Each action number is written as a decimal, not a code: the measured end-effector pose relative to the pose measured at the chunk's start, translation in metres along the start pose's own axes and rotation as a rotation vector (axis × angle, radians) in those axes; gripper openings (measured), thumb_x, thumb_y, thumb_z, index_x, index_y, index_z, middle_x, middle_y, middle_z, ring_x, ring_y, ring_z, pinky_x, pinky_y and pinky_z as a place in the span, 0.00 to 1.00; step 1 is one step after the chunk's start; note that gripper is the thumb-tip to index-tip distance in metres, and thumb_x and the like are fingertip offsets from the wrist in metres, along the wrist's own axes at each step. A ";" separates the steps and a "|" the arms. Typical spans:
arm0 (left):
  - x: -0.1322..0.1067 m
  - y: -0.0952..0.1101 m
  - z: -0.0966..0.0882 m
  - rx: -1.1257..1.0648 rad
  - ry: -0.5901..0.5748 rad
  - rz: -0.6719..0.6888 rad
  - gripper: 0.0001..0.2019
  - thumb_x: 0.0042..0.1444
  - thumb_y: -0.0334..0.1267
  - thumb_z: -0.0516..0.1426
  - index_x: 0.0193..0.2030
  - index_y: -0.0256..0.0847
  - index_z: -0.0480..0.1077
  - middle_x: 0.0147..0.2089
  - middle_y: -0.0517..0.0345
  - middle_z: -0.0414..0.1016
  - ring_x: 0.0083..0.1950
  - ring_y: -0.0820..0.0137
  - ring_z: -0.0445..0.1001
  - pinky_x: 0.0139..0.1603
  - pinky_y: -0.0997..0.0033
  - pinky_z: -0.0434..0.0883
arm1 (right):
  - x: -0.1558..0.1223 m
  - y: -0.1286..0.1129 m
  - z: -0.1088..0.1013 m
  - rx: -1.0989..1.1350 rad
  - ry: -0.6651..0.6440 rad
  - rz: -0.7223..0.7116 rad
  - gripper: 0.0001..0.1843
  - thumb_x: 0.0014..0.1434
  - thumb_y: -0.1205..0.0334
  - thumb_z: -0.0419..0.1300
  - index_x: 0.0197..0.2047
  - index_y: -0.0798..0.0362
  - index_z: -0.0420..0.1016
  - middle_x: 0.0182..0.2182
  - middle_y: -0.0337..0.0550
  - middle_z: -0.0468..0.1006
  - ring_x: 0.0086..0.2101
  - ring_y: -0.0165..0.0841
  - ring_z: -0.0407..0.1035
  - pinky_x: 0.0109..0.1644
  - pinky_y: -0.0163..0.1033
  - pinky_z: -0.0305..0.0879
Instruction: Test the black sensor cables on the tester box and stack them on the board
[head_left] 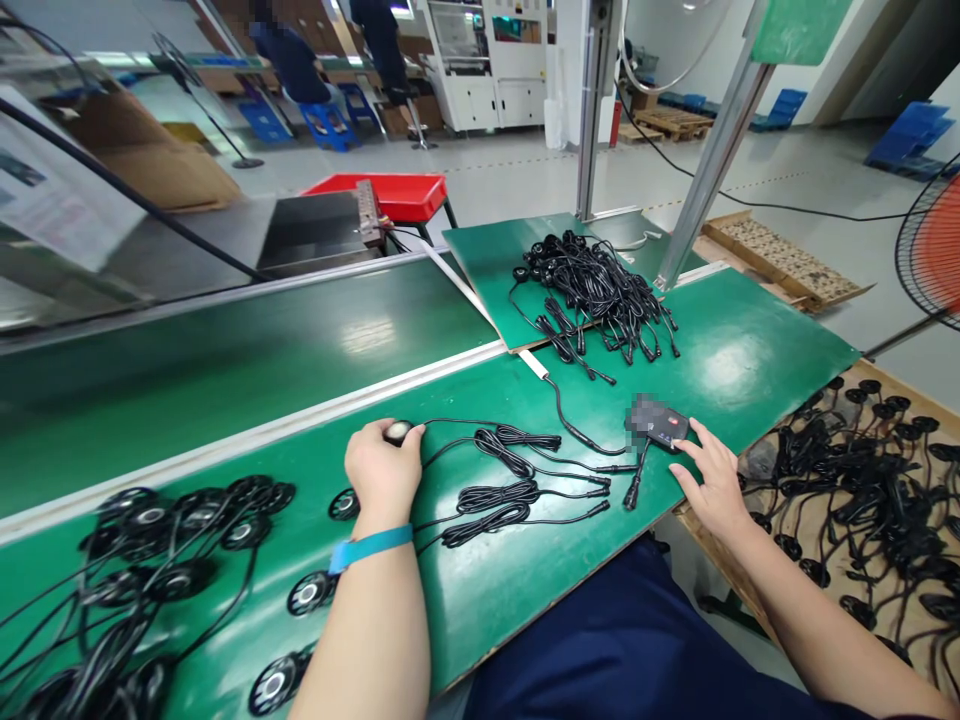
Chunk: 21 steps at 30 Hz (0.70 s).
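Note:
My left hand (384,468), with a blue wristband, is closed around a small round black lamp (398,431) with a pale lit-looking face. A thin cable runs right from it toward coiled black cables (501,498) with plug ends on the green tabletop. My right hand (711,478) has its fingers apart, their tips touching the right edge of a flat black control box (666,428) with a red mark. A short lead with a black connector (631,493) hangs off that box. Round black lamps (309,594) lie beside and below my left wrist.
A tangled heap of black lamps and cables (142,570) covers the left of the bench. Another cable pile (592,285) sits on a green board at the back. More lie in a cardboard tray (840,500) at right. A metal post (705,170) and fan (930,250) stand nearby.

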<state>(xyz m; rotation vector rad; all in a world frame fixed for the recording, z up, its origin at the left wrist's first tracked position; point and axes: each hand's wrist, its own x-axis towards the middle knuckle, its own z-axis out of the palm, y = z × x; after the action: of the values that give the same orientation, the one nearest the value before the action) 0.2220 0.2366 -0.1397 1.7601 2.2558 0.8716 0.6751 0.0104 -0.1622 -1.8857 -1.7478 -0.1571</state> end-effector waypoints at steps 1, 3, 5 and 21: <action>0.000 0.000 0.000 0.004 -0.001 0.000 0.20 0.55 0.49 0.60 0.48 0.35 0.73 0.47 0.41 0.77 0.54 0.50 0.73 0.61 0.50 0.68 | 0.000 0.000 0.000 0.001 -0.001 0.001 0.18 0.72 0.49 0.54 0.59 0.46 0.72 0.71 0.53 0.60 0.66 0.52 0.60 0.66 0.63 0.57; 0.001 -0.001 0.000 0.007 -0.004 0.004 0.22 0.55 0.50 0.60 0.49 0.34 0.74 0.48 0.40 0.78 0.54 0.49 0.73 0.61 0.51 0.68 | 0.000 0.000 0.000 0.003 -0.003 0.004 0.18 0.72 0.49 0.54 0.59 0.46 0.72 0.71 0.53 0.60 0.66 0.52 0.60 0.66 0.63 0.57; 0.001 -0.001 0.001 0.009 -0.003 0.006 0.23 0.55 0.50 0.60 0.50 0.33 0.74 0.49 0.39 0.78 0.55 0.49 0.73 0.61 0.50 0.68 | 0.000 0.000 0.000 0.004 -0.004 0.004 0.18 0.72 0.49 0.54 0.59 0.46 0.72 0.71 0.53 0.60 0.66 0.52 0.60 0.66 0.63 0.56; -0.001 0.003 -0.003 -0.037 0.132 0.072 0.11 0.60 0.43 0.54 0.34 0.39 0.71 0.40 0.42 0.77 0.49 0.52 0.74 0.57 0.52 0.69 | 0.000 -0.002 0.001 -0.007 0.014 0.024 0.18 0.73 0.49 0.52 0.59 0.45 0.73 0.70 0.52 0.61 0.65 0.52 0.61 0.64 0.62 0.58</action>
<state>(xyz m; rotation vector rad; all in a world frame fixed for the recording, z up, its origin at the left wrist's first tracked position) 0.2233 0.2347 -0.1363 1.8289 2.2514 1.0664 0.6735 0.0112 -0.1622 -1.9056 -1.7164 -0.1673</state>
